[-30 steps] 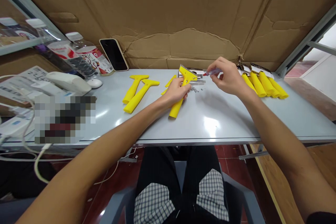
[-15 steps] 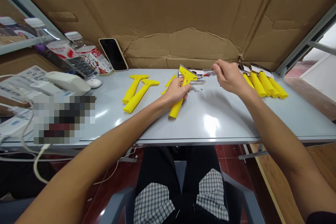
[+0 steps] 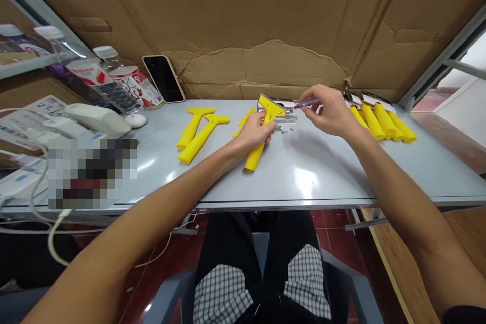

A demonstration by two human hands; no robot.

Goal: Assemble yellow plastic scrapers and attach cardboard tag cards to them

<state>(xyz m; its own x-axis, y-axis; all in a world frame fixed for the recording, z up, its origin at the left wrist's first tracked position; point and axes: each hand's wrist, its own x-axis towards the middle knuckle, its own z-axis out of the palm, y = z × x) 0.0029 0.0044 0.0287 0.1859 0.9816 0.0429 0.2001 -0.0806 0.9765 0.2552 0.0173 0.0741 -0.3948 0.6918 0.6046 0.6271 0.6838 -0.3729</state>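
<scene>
A yellow scraper [image 3: 255, 157] is held by my left hand [image 3: 255, 132], its fingers wrapped round the handle and its wide head tilted up and away. My right hand [image 3: 325, 110] is closed on a screwdriver [image 3: 309, 102] with a clear handle and a red collar. The screwdriver's tip points left and meets the scraper's head near its right end. Small screws [image 3: 281, 130] lie loose on the table just right of my left hand. Behind them are flat metal strips [image 3: 286, 118], partly hidden by the scraper.
Two yellow handles [image 3: 199, 142] lie left of my left hand, with another yellow piece [image 3: 246, 117] partly behind it. Several carded yellow scrapers [image 3: 383, 120] lie at the right. A phone [image 3: 164, 78] leans against the cardboard [image 3: 266, 20]; bottles [image 3: 131, 78] and a mouse [image 3: 135, 120] stand left.
My right hand has shifted its fingers along the screwdriver's handle, which now shows more of its length beneath the fingers. My left hand and the scraper have stayed put.
</scene>
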